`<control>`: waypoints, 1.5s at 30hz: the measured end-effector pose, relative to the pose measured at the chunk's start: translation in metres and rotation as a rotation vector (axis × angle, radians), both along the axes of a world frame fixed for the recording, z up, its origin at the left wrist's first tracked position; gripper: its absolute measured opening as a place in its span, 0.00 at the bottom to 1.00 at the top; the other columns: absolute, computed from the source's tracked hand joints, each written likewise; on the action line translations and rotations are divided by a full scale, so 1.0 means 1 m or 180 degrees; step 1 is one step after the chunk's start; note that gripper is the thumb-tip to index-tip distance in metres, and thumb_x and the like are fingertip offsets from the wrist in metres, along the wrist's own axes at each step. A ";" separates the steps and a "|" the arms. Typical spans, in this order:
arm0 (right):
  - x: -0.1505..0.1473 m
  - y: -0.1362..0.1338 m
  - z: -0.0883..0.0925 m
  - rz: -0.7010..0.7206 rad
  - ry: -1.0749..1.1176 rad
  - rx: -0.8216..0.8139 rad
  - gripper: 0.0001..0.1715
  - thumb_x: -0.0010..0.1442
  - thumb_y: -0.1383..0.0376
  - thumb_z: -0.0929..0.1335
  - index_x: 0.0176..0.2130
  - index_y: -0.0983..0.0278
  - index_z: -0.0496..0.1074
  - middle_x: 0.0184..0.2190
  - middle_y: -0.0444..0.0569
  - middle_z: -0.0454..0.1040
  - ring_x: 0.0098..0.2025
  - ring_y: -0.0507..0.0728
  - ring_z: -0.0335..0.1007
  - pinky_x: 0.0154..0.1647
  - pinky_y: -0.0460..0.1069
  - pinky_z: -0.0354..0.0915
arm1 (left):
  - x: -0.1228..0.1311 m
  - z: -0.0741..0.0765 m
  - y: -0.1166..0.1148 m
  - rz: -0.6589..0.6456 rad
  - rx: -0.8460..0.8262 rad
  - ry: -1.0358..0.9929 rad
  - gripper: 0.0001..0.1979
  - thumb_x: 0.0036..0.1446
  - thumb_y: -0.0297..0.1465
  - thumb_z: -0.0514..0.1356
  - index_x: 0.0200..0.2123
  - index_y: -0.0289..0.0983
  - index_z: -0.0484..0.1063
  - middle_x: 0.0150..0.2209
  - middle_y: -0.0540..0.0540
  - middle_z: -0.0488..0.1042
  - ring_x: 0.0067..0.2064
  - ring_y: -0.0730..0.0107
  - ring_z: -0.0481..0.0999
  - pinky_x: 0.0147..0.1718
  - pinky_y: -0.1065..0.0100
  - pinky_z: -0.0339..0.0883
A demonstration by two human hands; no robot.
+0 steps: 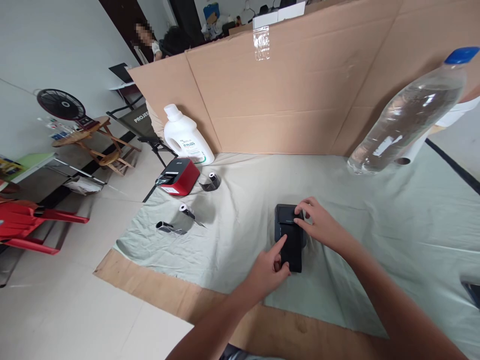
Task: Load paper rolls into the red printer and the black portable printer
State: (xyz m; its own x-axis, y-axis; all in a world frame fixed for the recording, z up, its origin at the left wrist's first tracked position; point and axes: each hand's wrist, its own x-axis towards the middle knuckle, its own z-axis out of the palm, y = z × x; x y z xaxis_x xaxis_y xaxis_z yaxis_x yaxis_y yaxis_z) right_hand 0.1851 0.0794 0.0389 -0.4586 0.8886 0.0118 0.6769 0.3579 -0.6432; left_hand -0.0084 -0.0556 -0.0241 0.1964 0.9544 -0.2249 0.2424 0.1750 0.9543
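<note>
A small black box-shaped device lies on the cloth in front of me, with a flat black strip reaching from it toward me. My left hand is at the strip's left edge. Its index finger is stretched onto the strip and its thumb rests near the lower edge, with the other fingers curled. At the device's upper right side, the thumb and index finger of my right hand grip its edge, fingertips bent close together. What lies under the strip is hidden.
A red and black printer, several rolls of dark film and a white detergent bottle stand at left. A large water bottle leans at right before the cardboard wall. A dark object lies at the right edge.
</note>
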 end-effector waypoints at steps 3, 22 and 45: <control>-0.005 0.007 -0.004 -0.0175 -0.0205 -0.0193 0.16 0.63 0.59 0.68 0.50 0.59 0.70 0.51 0.54 0.68 0.45 0.60 0.73 0.49 0.56 0.70 | -0.001 -0.001 0.000 -0.0025 0.0019 -0.0011 0.40 0.60 0.29 0.61 0.74 0.43 0.54 0.22 0.59 0.60 0.23 0.75 0.69 0.36 0.67 0.75; -0.088 -0.051 0.012 -0.1202 -0.1481 -0.0358 0.54 0.57 0.52 0.73 0.73 0.62 0.51 0.70 0.73 0.50 0.57 0.78 0.66 0.43 0.59 0.68 | -0.008 0.000 -0.009 -0.0751 0.0875 0.1044 0.27 0.62 0.29 0.56 0.65 0.38 0.67 0.30 0.48 0.79 0.29 0.64 0.77 0.31 0.65 0.69; 0.148 0.030 -0.032 -0.2893 -0.1603 0.0899 0.46 0.56 0.48 0.69 0.68 0.64 0.61 0.64 0.69 0.61 0.55 0.77 0.65 0.47 0.63 0.62 | -0.009 0.004 -0.020 -0.1697 0.2462 0.2517 0.27 0.72 0.39 0.54 0.71 0.44 0.58 0.74 0.45 0.56 0.74 0.57 0.57 0.70 0.48 0.58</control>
State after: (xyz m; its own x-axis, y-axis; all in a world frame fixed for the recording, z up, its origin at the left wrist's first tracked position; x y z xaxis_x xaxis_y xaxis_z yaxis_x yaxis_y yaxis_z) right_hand 0.3330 0.1095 0.0068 0.3626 0.8937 0.2641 0.9281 -0.3207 -0.1890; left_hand -0.0171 -0.0752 -0.0203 0.6694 0.7313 0.1306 0.6695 -0.6701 0.3205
